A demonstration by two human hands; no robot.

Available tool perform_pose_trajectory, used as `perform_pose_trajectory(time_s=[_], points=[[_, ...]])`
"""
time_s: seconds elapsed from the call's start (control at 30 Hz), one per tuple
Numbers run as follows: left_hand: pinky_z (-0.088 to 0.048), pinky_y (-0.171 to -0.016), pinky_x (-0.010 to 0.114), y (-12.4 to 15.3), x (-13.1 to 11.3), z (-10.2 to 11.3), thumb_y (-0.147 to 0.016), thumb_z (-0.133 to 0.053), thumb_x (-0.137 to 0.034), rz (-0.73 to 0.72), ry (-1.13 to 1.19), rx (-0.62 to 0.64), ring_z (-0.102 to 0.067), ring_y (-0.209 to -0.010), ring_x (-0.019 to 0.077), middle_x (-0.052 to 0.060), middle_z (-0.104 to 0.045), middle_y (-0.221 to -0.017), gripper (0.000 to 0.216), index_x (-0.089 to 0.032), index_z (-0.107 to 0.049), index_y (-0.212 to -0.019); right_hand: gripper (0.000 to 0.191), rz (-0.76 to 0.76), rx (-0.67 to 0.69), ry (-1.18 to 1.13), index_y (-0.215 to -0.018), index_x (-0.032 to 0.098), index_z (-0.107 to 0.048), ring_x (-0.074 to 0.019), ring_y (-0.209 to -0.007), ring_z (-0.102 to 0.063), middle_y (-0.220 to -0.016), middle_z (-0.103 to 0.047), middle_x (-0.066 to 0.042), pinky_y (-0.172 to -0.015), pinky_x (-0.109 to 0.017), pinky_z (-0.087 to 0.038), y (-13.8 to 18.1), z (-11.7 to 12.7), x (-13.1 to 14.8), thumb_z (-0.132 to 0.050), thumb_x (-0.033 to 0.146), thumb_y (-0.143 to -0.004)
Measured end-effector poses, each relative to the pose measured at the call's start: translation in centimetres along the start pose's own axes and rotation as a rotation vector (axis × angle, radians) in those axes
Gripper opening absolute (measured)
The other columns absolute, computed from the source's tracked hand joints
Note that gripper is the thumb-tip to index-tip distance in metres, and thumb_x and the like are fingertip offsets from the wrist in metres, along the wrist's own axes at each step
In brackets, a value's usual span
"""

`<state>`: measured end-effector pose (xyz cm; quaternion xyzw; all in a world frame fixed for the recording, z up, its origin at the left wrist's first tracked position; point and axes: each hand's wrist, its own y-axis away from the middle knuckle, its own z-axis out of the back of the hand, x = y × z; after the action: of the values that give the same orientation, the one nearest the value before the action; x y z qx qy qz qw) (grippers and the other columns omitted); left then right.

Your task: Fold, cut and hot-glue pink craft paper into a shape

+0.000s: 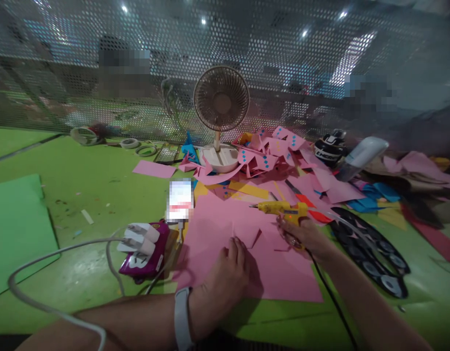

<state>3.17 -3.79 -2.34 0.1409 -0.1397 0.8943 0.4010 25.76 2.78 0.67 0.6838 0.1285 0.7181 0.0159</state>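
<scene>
My right hand point(301, 236) is wrapped around a yellow glue gun point(283, 208), its metal nozzle pointing left above a large pink paper sheet point(210, 219). A dark cord point(329, 290) trails from the gun's handle toward me. Fingers bent and close together, my left hand point(230, 268) grips the near left edge of a small folded pink paper piece point(247, 233) lying on the sheet. The thumb side of the grip is partly hidden. A pale band circles my left wrist. The nozzle is apart from the folded piece.
A small fan point(221, 102) stands behind a heap of cut pink paper point(272, 151). Left of the sheet are a lit phone point(180, 201) and a purple power block point(144, 256) with white plugs and cables. A black tray point(367, 251) and a bottle point(364, 153) lie right.
</scene>
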Motion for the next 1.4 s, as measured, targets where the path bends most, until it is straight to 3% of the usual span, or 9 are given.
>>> perform_pose_trajectory(time_s=[0.17,0.27,0.37,0.5,0.67,0.77,0.93,1.13,1.4], points=[[-0.052,-0.078,0.041,-0.2,0.7,1.5,-0.089,-0.052,-0.015,-0.024,0.06,0.004,-0.059,-0.107,0.0315,0.026,-0.061,-0.121,0.034,0.0,-0.059,-0.118,0.044,0.012,0.015,0.014,-0.074,0.017,-0.054,-0.0028,-0.037,-0.035,-0.057,-0.055,0.004,-0.035,-0.017,-0.026,0.1,0.0,0.2,-0.073,0.057,-0.072],[-0.05,-0.075,0.036,0.1,0.8,2.4,-0.094,-0.049,-0.017,-0.08,0.103,-0.074,-0.059,-0.102,0.0262,0.018,-0.064,-0.118,0.028,-0.008,-0.062,-0.116,0.045,0.013,0.011,0.029,-0.071,0.017,-0.055,-0.0032,-0.037,-0.035,-0.057,-0.054,0.004,-0.035,-0.018,-0.027,-0.1,0.0,-0.1,-0.071,0.058,-0.073],[-0.046,-0.085,0.038,0.2,0.6,1.9,-0.095,-0.05,-0.021,-0.085,0.108,-0.179,-0.056,-0.111,0.0275,0.017,-0.061,-0.124,0.027,-0.008,-0.063,-0.114,0.044,0.01,0.018,0.036,-0.072,0.016,-0.057,-0.0038,-0.037,-0.037,-0.055,-0.053,0.004,-0.035,-0.018,-0.029,-0.3,0.1,-0.4,-0.073,0.057,-0.071],[-0.041,-0.096,0.042,0.0,0.3,0.7,-0.095,-0.052,-0.036,0.004,0.131,-0.212,-0.053,-0.118,0.0319,0.022,-0.058,-0.129,0.043,-0.002,-0.059,-0.121,0.044,0.016,0.046,0.051,-0.077,0.016,-0.061,-0.0042,-0.037,-0.037,-0.056,-0.056,0.004,-0.034,-0.018,-0.028,0.0,0.0,-0.1,-0.075,0.056,-0.069],[-0.044,-0.092,0.047,-0.3,0.1,0.7,-0.092,-0.039,-0.067,0.046,0.224,-0.123,-0.053,-0.118,0.0369,0.029,-0.055,-0.129,0.077,0.001,-0.053,-0.126,0.05,0.008,0.143,0.196,-0.107,0.017,-0.067,-0.0072,-0.039,-0.04,-0.054,-0.055,0.005,-0.036,-0.019,-0.031,0.0,-0.7,-0.1,-0.066,0.057,-0.078],[-0.044,-0.091,0.047,-0.3,0.1,0.9,-0.091,-0.04,-0.066,0.042,0.242,-0.078,-0.052,-0.119,0.0366,0.028,-0.054,-0.13,0.077,0.0,-0.051,-0.128,0.048,-0.003,0.153,0.309,-0.111,0.018,-0.067,-0.0083,-0.039,-0.042,-0.052,-0.053,0.005,-0.036,-0.019,-0.032,-0.3,-1.0,-0.8,-0.063,0.054,-0.081],[-0.045,-0.091,0.047,-0.4,0.2,0.9,-0.09,-0.043,-0.067,0.044,0.259,-0.061,-0.053,-0.118,0.0364,0.029,-0.054,-0.13,0.079,0.001,-0.05,-0.129,0.034,0.028,0.141,0.453,-0.098,0.019,-0.07,-0.0107,-0.04,-0.043,-0.051,-0.052,0.003,-0.035,-0.022,-0.03,-0.1,-1.4,-0.8,-0.061,0.049,-0.084],[-0.046,-0.089,0.048,-0.5,0.1,1.3,-0.088,-0.049,-0.066,0.043,0.314,-0.014,-0.051,-0.12,0.0371,0.031,-0.05,-0.133,0.078,0.001,-0.049,-0.128,0.025,0.044,0.142,0.496,-0.094,0.023,-0.071,-0.0133,-0.045,-0.048,-0.049,-0.051,0.004,-0.042,-0.024,-0.037,0.4,-1.8,0.1,-0.061,0.044,-0.083],[-0.046,-0.089,0.047,-0.4,-0.3,0.9,-0.091,-0.043,-0.064,0.05,0.285,-0.064,-0.053,-0.119,0.038,0.031,-0.052,-0.13,0.077,0.004,-0.051,-0.127,0.025,-0.018,0.145,0.472,-0.094,0.022,-0.068,-0.011,-0.044,-0.048,-0.055,-0.056,0.004,-0.041,-0.021,-0.036,0.1,-1.0,-1.1,-0.064,0.043,-0.08]])
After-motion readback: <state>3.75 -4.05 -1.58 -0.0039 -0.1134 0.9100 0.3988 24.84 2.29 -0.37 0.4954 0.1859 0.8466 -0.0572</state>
